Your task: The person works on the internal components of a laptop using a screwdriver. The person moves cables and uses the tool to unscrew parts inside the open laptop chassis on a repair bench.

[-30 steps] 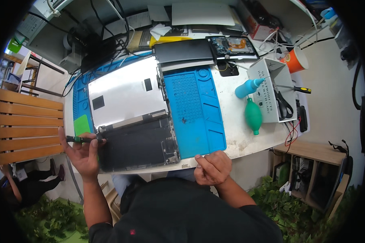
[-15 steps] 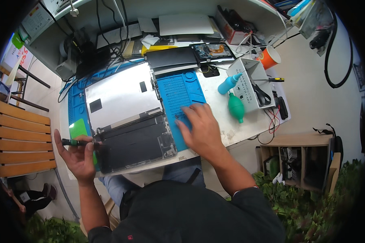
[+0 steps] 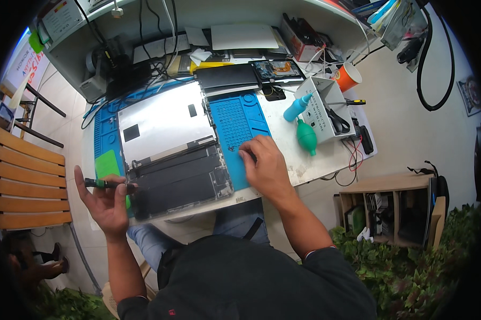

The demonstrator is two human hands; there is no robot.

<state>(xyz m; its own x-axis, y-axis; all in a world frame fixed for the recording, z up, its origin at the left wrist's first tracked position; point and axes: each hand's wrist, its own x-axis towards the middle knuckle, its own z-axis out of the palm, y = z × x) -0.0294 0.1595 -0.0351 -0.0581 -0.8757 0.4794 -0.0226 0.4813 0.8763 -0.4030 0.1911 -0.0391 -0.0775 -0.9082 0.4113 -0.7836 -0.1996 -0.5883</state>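
Observation:
My left hand (image 3: pixel 107 202) holds a green and black screwdriver (image 3: pixel 99 183) beside the lower left of an opened flat device. Its dark lower part (image 3: pixel 176 184) lies below a silvery panel (image 3: pixel 163 117), partly over the blue work mat (image 3: pixel 235 112). A green card (image 3: pixel 106 162) sticks out at the left. My right hand (image 3: pixel 261 168) rests over the mat right of the device, fingertips curled together near tiny dark bits; what they hold, if anything, is hidden.
A green air blower (image 3: pixel 306 136), light-blue bottle (image 3: pixel 296 109) and white box (image 3: pixel 320 122) with tools stand right. An orange cup (image 3: pixel 348 77), dark slab (image 3: pixel 224 77), device with exposed board (image 3: pixel 275 69) and tangled cables sit behind. A slatted wooden chair (image 3: pixel 27 176) and another person's feet appear left.
My right hand has moved forward from the front edge onto the blue mat, and its fingers have curled more. My left hand still holds the screwdriver. The view has shifted.

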